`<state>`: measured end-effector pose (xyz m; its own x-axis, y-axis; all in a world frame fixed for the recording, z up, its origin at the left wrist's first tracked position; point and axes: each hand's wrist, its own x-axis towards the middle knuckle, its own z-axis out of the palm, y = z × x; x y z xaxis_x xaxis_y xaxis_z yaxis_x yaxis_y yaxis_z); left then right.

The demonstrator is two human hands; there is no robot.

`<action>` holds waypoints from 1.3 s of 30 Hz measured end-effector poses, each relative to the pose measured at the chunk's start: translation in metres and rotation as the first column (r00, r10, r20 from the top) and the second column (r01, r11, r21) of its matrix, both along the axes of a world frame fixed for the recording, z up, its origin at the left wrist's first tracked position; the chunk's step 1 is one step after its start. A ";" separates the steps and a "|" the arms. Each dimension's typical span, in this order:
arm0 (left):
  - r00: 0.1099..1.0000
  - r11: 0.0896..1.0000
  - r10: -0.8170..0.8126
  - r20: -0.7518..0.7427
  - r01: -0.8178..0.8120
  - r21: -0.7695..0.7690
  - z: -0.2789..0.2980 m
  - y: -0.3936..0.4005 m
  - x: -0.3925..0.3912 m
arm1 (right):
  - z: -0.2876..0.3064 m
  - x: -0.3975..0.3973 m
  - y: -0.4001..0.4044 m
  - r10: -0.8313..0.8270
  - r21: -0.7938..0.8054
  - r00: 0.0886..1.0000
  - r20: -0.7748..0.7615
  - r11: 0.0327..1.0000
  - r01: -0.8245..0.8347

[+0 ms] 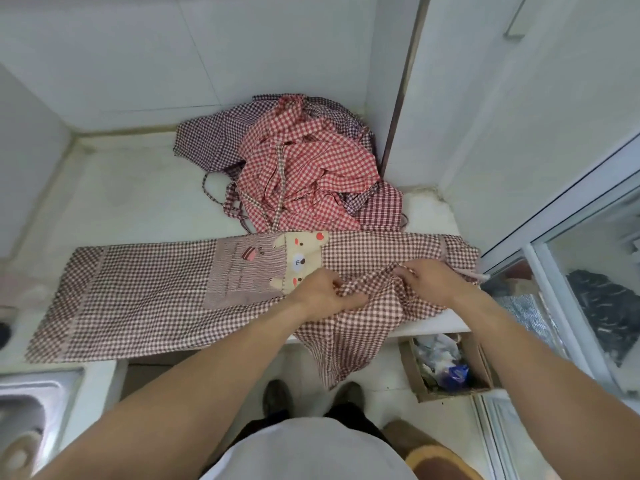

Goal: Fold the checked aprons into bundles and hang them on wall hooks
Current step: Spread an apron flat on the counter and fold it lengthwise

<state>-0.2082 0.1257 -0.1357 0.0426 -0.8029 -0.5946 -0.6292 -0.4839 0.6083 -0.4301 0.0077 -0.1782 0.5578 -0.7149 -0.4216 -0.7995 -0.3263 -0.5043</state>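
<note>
A brown checked apron (145, 299) is spread along the counter (138, 188), one corner gathered by the left hand (320, 294) and right hand (427, 280) — both pinching cloth. At twelve o'clock, a heap of aprons (298, 164) lies unfolded — no bundle or hook is seen; most work remains.
</note>
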 end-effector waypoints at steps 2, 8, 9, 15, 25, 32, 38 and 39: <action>0.984 0.990 -0.138 0.112 0.133 0.051 -0.003 0.003 0.007 | -0.007 0.001 -0.006 0.049 0.037 0.993 -0.109 0.998 -0.045; 0.912 0.982 -0.134 0.388 0.069 0.177 -0.017 0.017 0.053 | -0.019 0.010 -0.013 0.076 0.024 0.971 -0.226 0.997 -0.072; 0.898 0.981 -0.114 0.424 0.036 0.188 -0.019 0.019 0.057 | -0.021 0.012 -0.013 0.072 0.023 0.965 -0.252 0.997 -0.069; 0.949 0.948 0.211 0.234 -0.257 0.190 -0.038 0.037 0.078 | -0.032 0.020 -0.013 0.032 0.015 0.930 -0.367 0.999 -0.028; 0.984 0.962 0.089 0.153 -0.125 0.242 -0.039 0.039 0.062 | -0.035 0.042 -0.004 -0.011 0.118 0.890 -0.456 0.990 0.072; 0.953 0.965 -0.090 0.291 0.011 0.262 -0.043 0.037 0.083 | -0.040 0.049 0.000 -0.003 0.088 0.844 -0.537 0.994 0.059; 0.925 0.960 0.184 0.332 -0.242 0.143 -0.036 0.041 0.116 | -0.048 0.048 -0.002 -0.017 0.087 0.844 -0.536 0.993 0.076; 0.856 0.956 0.256 0.448 -0.294 0.015 -0.038 0.042 0.119 | -0.048 0.048 -0.002 -0.017 0.088 0.843 -0.538 0.993 0.077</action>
